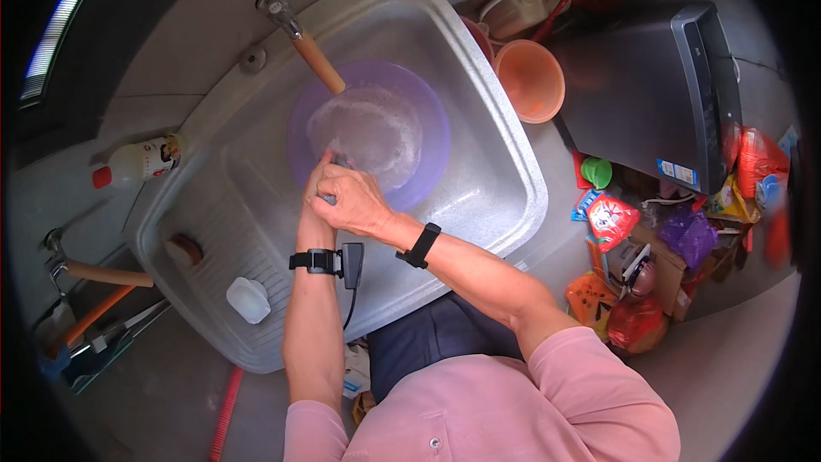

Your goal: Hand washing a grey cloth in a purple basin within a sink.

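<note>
My right hand (359,196) is closed around a small, dark grey, wet-looking thing, perhaps a cloth (328,199). A bit of it sticks out of the fist, and more shows beside the thumb of my left hand (321,170). The left hand grips it too, with its fingers mostly hidden behind the right. Both hands are together over the near rim of a purple plastic basin (433,115). Cloudy, foamy water (378,122) fills the basin, which stands in a grey speckled sink (478,167). A tap (282,13) with a tan hose (319,64) reaches over the basin.
On the sink's ribbed left side lie a white plastic container (249,299) and a brown brush or sponge (185,250). A red-capped bottle (138,160) lies by the left rim. Right of the sink are an orange bucket (530,81), a dark appliance (632,90) and several bags (612,218).
</note>
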### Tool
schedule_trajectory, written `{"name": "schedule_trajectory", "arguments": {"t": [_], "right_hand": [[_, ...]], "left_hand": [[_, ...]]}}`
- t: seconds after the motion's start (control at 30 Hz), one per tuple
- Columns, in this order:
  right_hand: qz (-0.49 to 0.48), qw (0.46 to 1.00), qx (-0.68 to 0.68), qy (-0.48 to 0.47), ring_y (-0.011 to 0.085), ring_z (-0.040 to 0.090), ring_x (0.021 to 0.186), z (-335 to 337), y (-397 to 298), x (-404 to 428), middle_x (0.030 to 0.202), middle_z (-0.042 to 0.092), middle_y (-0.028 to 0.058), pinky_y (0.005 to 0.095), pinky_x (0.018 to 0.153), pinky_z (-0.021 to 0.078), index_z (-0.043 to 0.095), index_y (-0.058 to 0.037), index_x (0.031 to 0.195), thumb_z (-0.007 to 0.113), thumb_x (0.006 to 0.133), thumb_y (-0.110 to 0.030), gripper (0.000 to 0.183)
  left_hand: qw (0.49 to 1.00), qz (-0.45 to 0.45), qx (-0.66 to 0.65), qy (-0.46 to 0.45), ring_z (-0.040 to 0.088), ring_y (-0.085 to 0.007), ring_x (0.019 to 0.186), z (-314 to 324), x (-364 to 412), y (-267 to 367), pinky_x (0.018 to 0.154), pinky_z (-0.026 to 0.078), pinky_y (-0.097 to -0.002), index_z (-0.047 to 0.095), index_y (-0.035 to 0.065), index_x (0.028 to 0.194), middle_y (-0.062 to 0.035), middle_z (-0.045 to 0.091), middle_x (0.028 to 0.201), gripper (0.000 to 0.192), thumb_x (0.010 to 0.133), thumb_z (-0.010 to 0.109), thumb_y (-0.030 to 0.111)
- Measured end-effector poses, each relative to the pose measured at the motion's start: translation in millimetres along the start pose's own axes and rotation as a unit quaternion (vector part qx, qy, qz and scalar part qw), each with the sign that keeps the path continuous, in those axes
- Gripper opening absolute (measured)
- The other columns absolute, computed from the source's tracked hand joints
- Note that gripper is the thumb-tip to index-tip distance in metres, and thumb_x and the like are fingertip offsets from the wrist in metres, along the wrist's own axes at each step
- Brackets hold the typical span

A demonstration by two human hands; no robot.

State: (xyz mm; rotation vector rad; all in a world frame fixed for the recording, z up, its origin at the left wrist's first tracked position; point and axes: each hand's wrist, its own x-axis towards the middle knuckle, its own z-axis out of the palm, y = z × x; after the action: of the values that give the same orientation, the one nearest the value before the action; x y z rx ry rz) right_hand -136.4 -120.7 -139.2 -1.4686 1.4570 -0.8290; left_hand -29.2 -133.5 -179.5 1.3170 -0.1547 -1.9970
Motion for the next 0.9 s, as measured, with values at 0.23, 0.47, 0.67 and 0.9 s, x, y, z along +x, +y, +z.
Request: {"name": "schedule_trajectory", "arguments": {"t": [0.23,0.47,0.67,0.9], "right_hand": [[-0.028,0.996,-0.026,0.083,0.0352,0.064,0.063,-3.8,-19.9,12.1,0.064,0.062,0.0129,0.0434,0.057,0.0515,0.065,-0.0024,0.058,0.065,0.079,-0.025,0.031],[0.017,0.984,-0.163,0.075,0.0387,0.063,0.063,-18.8,32.2,31.8,0.068,0.065,0.0142,0.0469,0.055,0.0487,0.065,-0.0053,0.072,0.051,0.093,-0.025,0.032],[0.049,0.99,-0.069,0.108,0.0377,0.063,0.067,15.9,-14.0,1.7,0.081,0.067,0.013,0.0474,0.059,0.0488,0.062,-0.0062,0.071,0.053,0.092,-0.03,0.033],[0.063,0.972,-0.219,-0.056,0.0334,0.066,0.082,-21.7,84.6,19.4,0.093,0.068,0.0125,0.0483,0.068,0.0508,0.068,-0.0092,0.083,0.062,0.088,-0.029,0.021]], "left_hand": [[0.999,-0.005,-0.006,0.037,0.06,-0.0126,0.08,26.9,-17.9,-4.0,0.07,0.049,-0.0301,0.061,0.01,0.107,0.0005,0.062,0.09,0.019,0.099,0.057,0.027],[0.986,-0.084,0.081,0.119,0.062,-0.0158,0.082,35.5,-11.8,-8.9,0.068,0.05,-0.0341,0.061,0.0102,0.11,-0.0014,0.063,0.093,0.026,0.101,0.05,0.033],[0.988,-0.01,-0.116,-0.098,0.062,-0.0157,0.085,-53.2,13.3,-40.5,0.071,0.052,-0.0336,0.059,0.0126,0.105,-0.002,0.061,0.094,0.024,0.101,0.051,0.034],[0.976,-0.116,0.044,0.177,0.06,-0.0205,0.108,9.9,-1.5,-35.4,0.093,0.05,-0.0425,0.054,0.0082,0.109,-0.0072,0.06,0.113,0.031,0.103,0.049,0.038]]}}
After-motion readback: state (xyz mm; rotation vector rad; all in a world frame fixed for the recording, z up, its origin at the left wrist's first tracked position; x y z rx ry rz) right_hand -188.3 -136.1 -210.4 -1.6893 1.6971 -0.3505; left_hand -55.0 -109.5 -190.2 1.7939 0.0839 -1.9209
